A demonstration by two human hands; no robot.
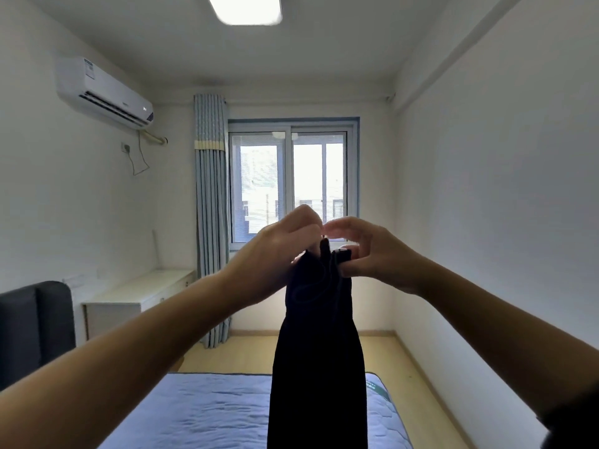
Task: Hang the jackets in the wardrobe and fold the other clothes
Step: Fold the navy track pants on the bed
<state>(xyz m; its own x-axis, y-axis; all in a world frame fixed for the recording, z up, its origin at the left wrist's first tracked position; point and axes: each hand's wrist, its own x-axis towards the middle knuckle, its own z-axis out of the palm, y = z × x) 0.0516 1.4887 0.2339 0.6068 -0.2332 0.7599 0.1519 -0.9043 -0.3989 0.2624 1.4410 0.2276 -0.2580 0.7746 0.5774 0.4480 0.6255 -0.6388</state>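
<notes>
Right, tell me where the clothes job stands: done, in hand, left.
Done: nothing finished shows in this view, so none can be confirmed. In hand: the left hand and right hand pinch the top edge of a dark garment, which hangs over the bed. Left: this piece is not yet folded or hung.
</notes>
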